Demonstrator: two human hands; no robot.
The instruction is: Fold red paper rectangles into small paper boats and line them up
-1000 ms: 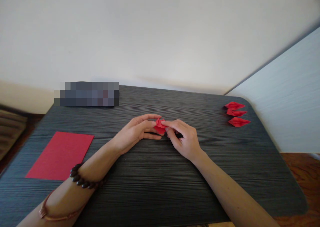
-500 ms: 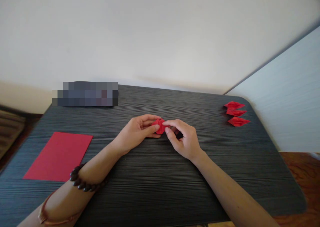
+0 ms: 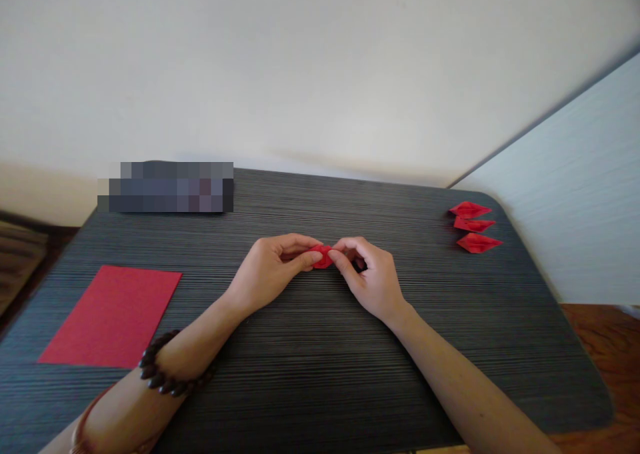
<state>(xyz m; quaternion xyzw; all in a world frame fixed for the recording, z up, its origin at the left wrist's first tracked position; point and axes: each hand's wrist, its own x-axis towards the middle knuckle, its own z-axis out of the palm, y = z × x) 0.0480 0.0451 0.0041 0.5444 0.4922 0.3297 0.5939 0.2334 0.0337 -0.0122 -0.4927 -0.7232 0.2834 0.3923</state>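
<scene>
A small piece of folded red paper [image 3: 323, 257] is held between my two hands over the middle of the dark table. My left hand [image 3: 273, 267] pinches its left side, thumb in front and fingers behind. On its right side, the thumb and index finger of my right hand [image 3: 369, 271] close on the edge. Fingertips cover much of the paper, so its full shape is hidden. To the left of my left forearm lies a flat red sheet of paper [image 3: 113, 317].
Three folded red paper pieces [image 3: 479, 243], pointed at the ends, sit in a row at the table's far right. A blurred-out dark object [image 3: 167, 191] is at the back left. The dark table [image 3: 300, 387] meets a pale wall [image 3: 320, 74] behind.
My right thumb and index finger have closed onto the paper's right edge, and less of the paper shows between my hands. My left fingers have drawn together around it.
</scene>
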